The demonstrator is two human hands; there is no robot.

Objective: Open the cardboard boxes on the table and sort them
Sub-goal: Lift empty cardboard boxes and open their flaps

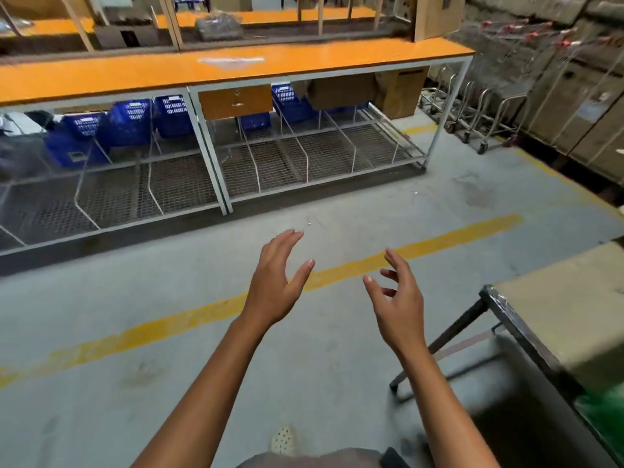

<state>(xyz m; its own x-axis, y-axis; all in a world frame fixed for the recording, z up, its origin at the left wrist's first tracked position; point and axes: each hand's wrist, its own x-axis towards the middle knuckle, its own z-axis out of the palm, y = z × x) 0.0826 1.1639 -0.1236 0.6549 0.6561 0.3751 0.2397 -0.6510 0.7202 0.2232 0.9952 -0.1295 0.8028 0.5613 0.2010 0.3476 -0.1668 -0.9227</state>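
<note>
Left hand [273, 292], right hand [398, 305]: bare, forearms bare too. Grey garment [314, 459] at waist. Cream perforated shoe [283, 440].

Glossy orange tabletop [236, 67]; wire-mesh metal shelf [304, 153]; blue plastic baskets [128, 123]; matt concrete floor [135, 298].

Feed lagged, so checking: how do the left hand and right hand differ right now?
The left hand has its fingers together and nearly straight; the right hand spreads and curls its fingers. The left hand reaches farther up the frame than the right hand. Both are empty, over the floor.
</note>
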